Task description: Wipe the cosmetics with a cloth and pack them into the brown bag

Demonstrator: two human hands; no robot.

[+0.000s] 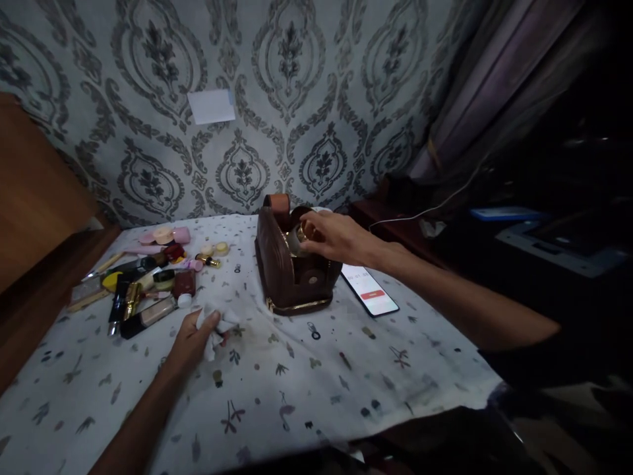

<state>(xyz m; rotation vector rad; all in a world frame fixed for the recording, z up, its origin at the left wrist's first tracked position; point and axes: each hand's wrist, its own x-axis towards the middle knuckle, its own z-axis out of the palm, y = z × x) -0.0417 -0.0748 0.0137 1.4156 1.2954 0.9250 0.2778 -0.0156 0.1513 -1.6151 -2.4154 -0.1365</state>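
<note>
A brown leather toiletry bag [277,264] stands unzipped on the cloth-covered table, its flap opened toward me. Over its mouth, my right hand [329,236] is closed on a small pale container with a gold-coloured rim [299,236]; the fingers hide much of it, and its exact kind is unclear. A crumpled white tissue [213,333] is pinched in my left hand [194,335], which rests low over the table, left of the bag. Just beyond that hand lies a pile of cosmetics, including a tube of beige make-up [151,316] and a dark red bottle with a white cap [184,284].
A lit phone [370,290] lies right of the bag. Small round pots [221,249] and a gold lipstick tube [208,260] sit behind the left hand. A wooden panel [39,218] borders the left side, patterned wallpaper [291,119] the back. A white cable [435,208] runs at right.
</note>
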